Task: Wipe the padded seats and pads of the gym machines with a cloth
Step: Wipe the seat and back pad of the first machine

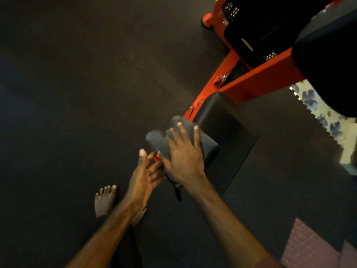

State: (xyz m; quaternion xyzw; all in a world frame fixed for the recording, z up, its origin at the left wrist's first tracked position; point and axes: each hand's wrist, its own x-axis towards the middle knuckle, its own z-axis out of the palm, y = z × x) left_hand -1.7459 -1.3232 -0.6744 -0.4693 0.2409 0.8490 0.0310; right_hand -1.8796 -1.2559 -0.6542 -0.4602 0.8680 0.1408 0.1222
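My right hand (184, 151) presses a folded grey cloth (170, 140) flat-fingered onto the near left edge of the black padded seat (228, 132) on the red steel frame (266, 78), wiping it, while my left hand (144, 175) waits just beside, relaxed and empty.

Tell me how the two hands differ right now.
The right hand lies palm down, fingers spread flat, pressing the grey cloth onto the black seat pad; the left hand is turned palm up beside the pad's edge, fingers relaxed, holding nothing. Both are bare and open.
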